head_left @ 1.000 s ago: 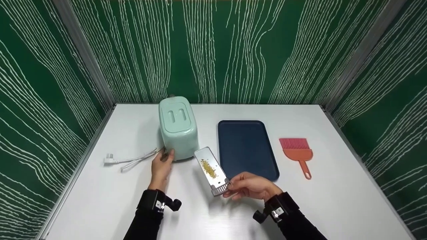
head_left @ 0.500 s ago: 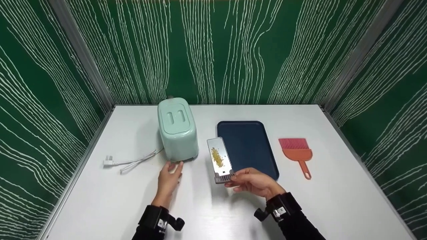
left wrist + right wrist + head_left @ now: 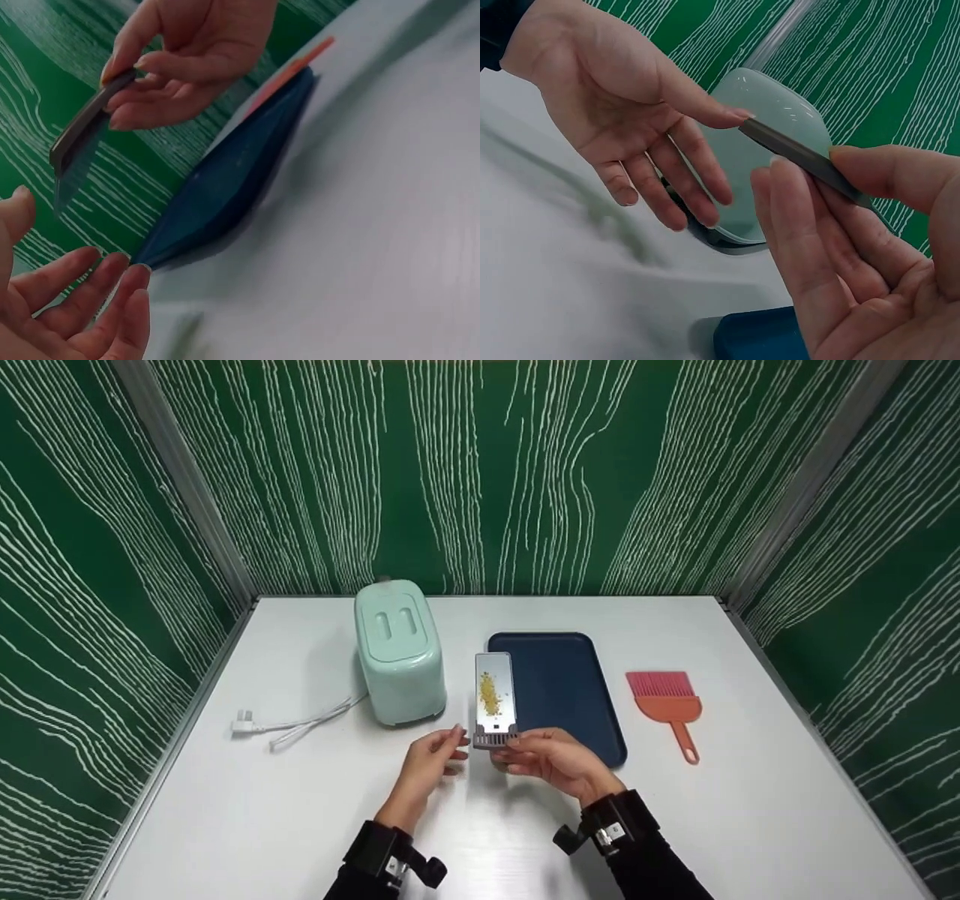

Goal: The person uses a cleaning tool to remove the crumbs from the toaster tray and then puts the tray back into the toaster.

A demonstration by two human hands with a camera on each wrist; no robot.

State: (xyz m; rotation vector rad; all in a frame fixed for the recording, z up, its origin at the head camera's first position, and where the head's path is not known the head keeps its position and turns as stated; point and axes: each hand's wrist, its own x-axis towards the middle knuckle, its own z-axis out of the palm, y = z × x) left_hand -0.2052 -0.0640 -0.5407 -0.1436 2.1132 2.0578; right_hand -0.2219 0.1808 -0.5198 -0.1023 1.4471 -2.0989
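Observation:
A slim metal crumb tray (image 3: 495,664) with a slotted grey handle is held above the table, yellow crumbs (image 3: 490,695) scattered along its middle. My right hand (image 3: 566,761) pinches the right end of that handle between thumb and fingers. Close by on the left is my left hand (image 3: 426,769), its fingers spread and relaxed. A small gap separates it from the tray in the left wrist view, where the tray's grey edge (image 3: 82,124) shows side-on. The mint-green toaster (image 3: 406,690) stands upright behind my left hand.
A navy rectangular tray (image 3: 566,697) lies flat, partly under the held crumb tray as seen from above. To its right rests an orange brush with pink bristles (image 3: 667,697). The toaster's white cord and plug (image 3: 255,725) lie at the left. Green patterned walls (image 3: 480,472) enclose the table.
My left hand has left the toaster's lower front and moved right, beside the crumb tray. My right hand has swung the crumb tray away from the toaster and straightened it.

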